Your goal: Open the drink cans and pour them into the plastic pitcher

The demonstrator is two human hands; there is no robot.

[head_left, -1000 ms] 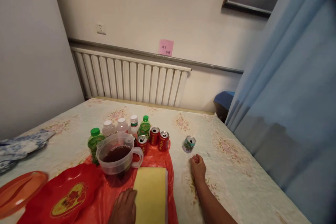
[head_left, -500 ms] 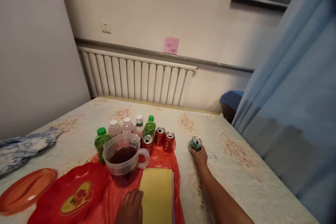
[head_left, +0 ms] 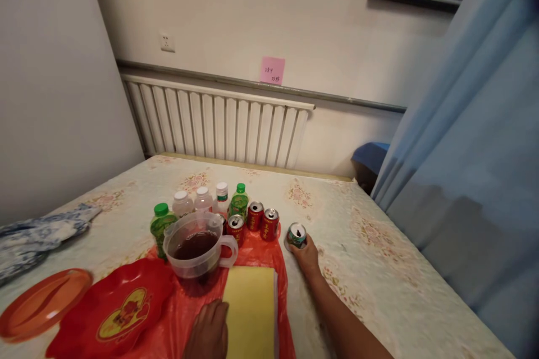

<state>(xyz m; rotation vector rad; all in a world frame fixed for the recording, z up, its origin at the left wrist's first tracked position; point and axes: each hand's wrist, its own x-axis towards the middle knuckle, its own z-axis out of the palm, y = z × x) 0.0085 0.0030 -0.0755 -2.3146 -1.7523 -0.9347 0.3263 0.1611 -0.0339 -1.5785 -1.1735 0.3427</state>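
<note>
My right hand [head_left: 307, 258] is wrapped around a small green drink can [head_left: 296, 235] with a silver top and a dark opening. A pale rim shows at the can's left side; I cannot make out what it is. Lower down, my left hand [head_left: 207, 330] lies on a red plastic sheet [head_left: 248, 252], fingers out, against the left edge of a yellow-covered notebook [head_left: 249, 311]. Beyond that hand stands a clear plastic measuring jug [head_left: 229, 249] of dark liquid. Red drink cans [head_left: 270, 225] stand upright between the jug and the green can.
Behind the jug are green-capped bottles [head_left: 162, 227] and white-capped bottles [head_left: 204, 199]. A red scalloped tray [head_left: 90, 305] and an orange lid [head_left: 42, 305] lie at left, near a blue-and-white cloth [head_left: 37, 241]. A blue curtain [head_left: 463, 168] hangs at right.
My right hand has moved left with the green can, closer to the red cans. My left hand stays by the notebook. The view has shifted slightly.
</note>
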